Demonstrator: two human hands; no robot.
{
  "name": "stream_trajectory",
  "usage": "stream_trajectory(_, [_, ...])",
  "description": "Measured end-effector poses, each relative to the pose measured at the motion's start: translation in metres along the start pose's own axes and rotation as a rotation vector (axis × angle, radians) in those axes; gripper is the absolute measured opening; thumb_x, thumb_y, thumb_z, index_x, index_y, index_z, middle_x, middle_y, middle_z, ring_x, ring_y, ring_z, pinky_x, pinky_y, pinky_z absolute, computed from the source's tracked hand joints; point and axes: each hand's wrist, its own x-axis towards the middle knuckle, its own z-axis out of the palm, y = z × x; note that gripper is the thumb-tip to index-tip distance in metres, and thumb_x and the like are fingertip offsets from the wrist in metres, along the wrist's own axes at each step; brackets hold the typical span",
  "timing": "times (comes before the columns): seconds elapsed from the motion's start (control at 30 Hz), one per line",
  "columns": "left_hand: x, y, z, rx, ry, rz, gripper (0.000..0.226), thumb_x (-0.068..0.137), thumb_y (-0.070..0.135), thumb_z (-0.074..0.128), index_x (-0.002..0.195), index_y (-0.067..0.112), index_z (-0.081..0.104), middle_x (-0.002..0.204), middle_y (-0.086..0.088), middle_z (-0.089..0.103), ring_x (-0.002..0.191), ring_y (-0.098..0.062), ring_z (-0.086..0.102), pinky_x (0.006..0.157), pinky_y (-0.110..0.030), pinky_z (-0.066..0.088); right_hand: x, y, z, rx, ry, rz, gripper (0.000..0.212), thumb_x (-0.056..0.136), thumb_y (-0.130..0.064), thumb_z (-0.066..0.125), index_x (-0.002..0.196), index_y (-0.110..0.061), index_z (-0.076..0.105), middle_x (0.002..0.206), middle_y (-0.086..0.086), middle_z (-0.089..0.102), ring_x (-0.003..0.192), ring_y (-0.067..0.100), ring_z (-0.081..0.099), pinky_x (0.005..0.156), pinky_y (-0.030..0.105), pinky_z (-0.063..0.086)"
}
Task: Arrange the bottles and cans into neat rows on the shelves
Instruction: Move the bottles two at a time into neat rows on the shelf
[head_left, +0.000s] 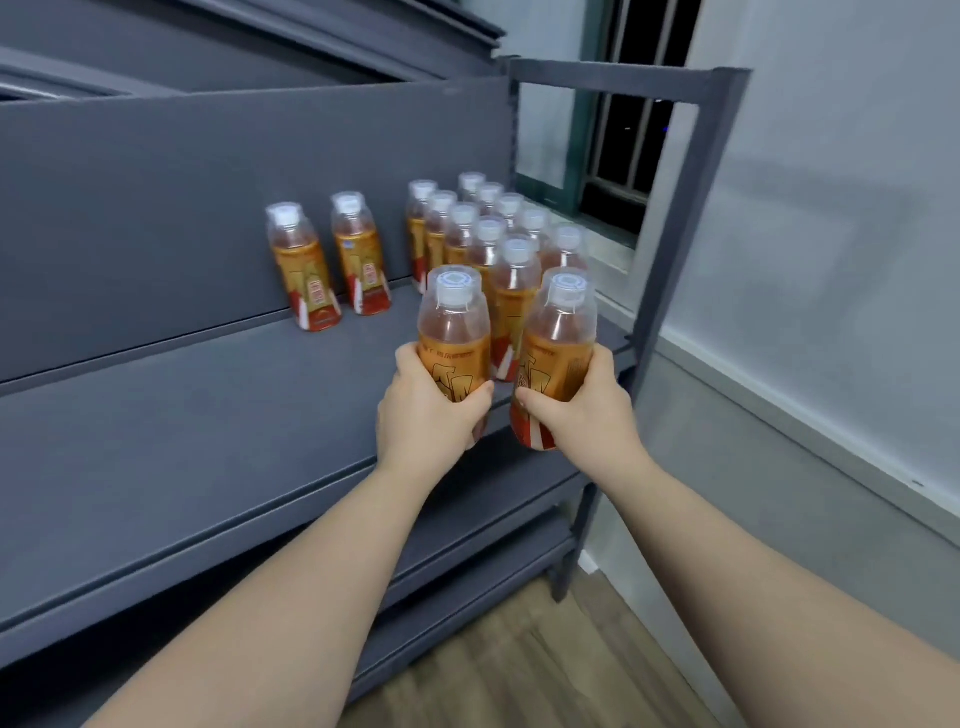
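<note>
The grey shelf has broad bare board on its left and middle, running out to a raised front lip. At its right end, against the upright post, two rows of bottles stand packed cap to cap from the back panel toward the front. Two lone bottles stand upright, side by side at the back, apart from those rows.

The left hand wraps its fingers and thumb round the left bottle. The right hand grips the right bottle the same way. Both are held upright just in front of the rows, near each other. The right bottle's base overlaps the shelf's front lip. The left hand hides the left bottle's base.

The bottles are clear plastic with rounded shoulders, white ridged caps under clear domes, and amber drink inside. The shelf boards look matte and smooth; the floor is wood-grained plank.

Each label is orange with a red-and-white band at the foot. Large dark characters show on the held bottles, but they are too blurred to read.
</note>
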Motion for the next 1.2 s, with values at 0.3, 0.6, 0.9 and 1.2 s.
stream_trajectory(0.3, [0.037,-0.047,-0.056,0.06,0.232,-0.155,0.07,0.079,0.053,0.077,0.128,0.025,0.036,0.114,0.007,0.055,0.109,-0.022,0.059,0.09,-0.04,0.054,0.044,-0.036,0.086,-0.001,-0.213,-0.115,0.081,0.079,-0.046,0.079,0.141,-0.027,0.032,0.127,-0.007,0.057,0.116,0.018,0.057,0.097,0.039,0.051])
stream_trajectory(0.6, [0.096,-0.085,-0.072,0.05,0.297,-0.216,0.068,0.079,0.05,0.078,0.126,0.022,0.038,0.11,0.008,0.054,0.107,-0.022,0.06,0.081,-0.031,0.046,0.094,-0.051,0.148,-0.008,-0.247,-0.12,0.084,0.079,-0.045,0.08,0.144,-0.025,0.031,0.127,-0.007,0.056,0.118,0.019,0.057,0.099,0.039,0.05])
stream_trajectory(0.9, [0.135,-0.096,-0.064,0.068,0.292,-0.245,0.073,0.079,0.052,0.078,0.131,0.021,0.037,0.122,0.001,0.058,0.111,-0.021,0.059,0.089,-0.036,0.052,0.134,-0.058,0.182,-0.009,-0.276,-0.124,0.083,0.081,-0.044,0.078,0.146,-0.025,0.029,0.133,-0.004,0.055,0.121,0.021,0.057,0.102,0.043,0.05])
stream_trajectory(1.2, [0.162,-0.102,-0.052,0.037,0.337,-0.299,0.074,0.079,0.051,0.078,0.133,0.023,0.037,0.123,0.004,0.056,0.113,-0.019,0.058,0.091,-0.034,0.052,0.172,-0.058,0.203,-0.012,-0.359,-0.142,0.083,0.085,-0.042,0.076,0.148,-0.025,0.026,0.136,-0.005,0.052,0.125,0.021,0.054,0.101,0.038,0.048])
